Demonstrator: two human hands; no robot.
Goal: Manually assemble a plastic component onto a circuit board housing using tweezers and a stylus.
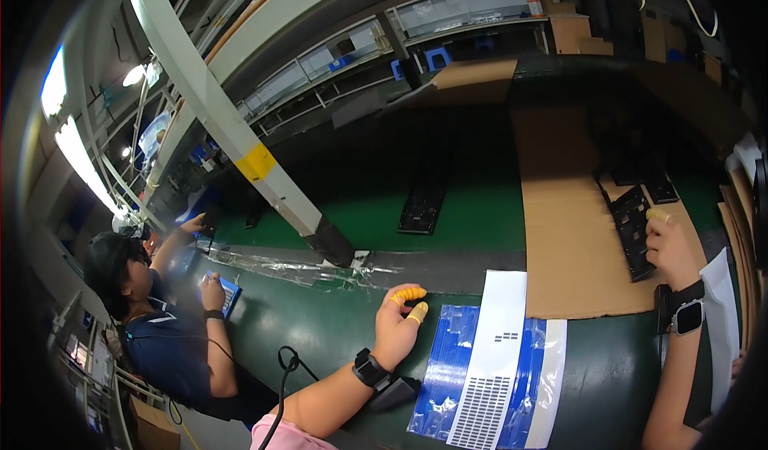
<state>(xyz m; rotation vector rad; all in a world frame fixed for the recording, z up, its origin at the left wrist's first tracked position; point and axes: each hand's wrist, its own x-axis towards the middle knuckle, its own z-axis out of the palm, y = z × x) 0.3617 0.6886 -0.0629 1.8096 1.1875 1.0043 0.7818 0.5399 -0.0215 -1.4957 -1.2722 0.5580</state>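
Observation:
My left hand point(398, 324) hovers over the green bench, left of the label sheet, with yellow covers on thumb and forefinger. Its fingers are bent, a gap shows between thumb and forefinger, and I see nothing in it. At the right, my right hand point(670, 248), also with a yellow fingertip cover, grips the edge of a black slotted plastic frame point(630, 230). That frame is tilted above a flat cardboard sheet point(564, 278). Between my hands, a white sheet of small dark labels point(480, 370) lies over a shiny blue plastic-covered board point(440, 374).
Another long black part point(424, 202) lies on the green surface beyond the bench's grey strip point(448, 264). A slanted post point(276, 182) stands at the left. A co-worker point(172, 334) works beyond it with a blue board point(230, 296). Cardboard sheets point(734, 238) stand at the right.

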